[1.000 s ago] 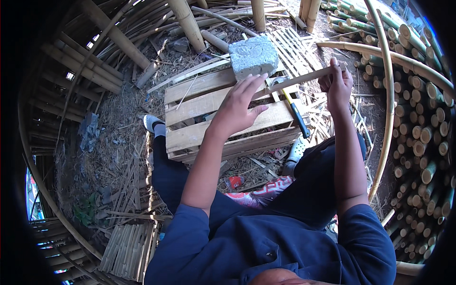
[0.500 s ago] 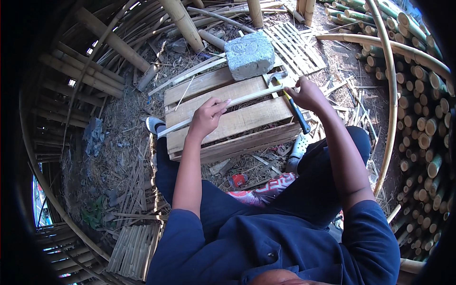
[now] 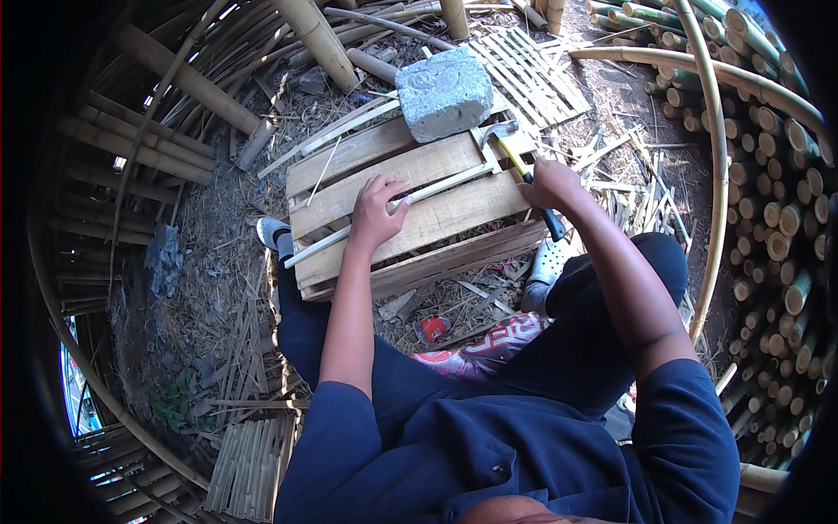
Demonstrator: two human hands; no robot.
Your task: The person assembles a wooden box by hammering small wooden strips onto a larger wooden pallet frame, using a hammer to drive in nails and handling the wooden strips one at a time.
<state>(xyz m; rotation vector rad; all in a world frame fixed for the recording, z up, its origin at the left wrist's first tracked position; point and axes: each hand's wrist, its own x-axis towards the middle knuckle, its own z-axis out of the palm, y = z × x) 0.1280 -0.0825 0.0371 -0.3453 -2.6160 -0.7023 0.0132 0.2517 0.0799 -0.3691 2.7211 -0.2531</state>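
Observation:
My left hand [image 3: 377, 214] is closed around a long, pale bamboo strip [image 3: 452, 182], its thumb resting along it. The strip lies slantwise across the slatted top of a low wooden crate [image 3: 458, 210], and its left end reaches past the crate's edge. At the crate's right side, my right hand [image 3: 555, 186] grips a claw hammer [image 3: 517, 161] by its yellow and black handle. The hammer's metal head lies near short pale strips at the crate's far right. A rough grey stone block [image 3: 443, 94] sits on the crate's far side.
Beyond the crate lies a panel of spaced slats [image 3: 532, 74]. Cut bamboo poles [image 3: 777, 244] are stacked at the right. Bundled split strips [image 3: 246, 467] lie at the lower left. A thick bamboo post [image 3: 319, 44] leans at the back, and offcuts litter the ground.
My right hand has let go of the strip's right end and taken hold of the hammer handle. The strip now lies lower against the crate top, still under my left hand.

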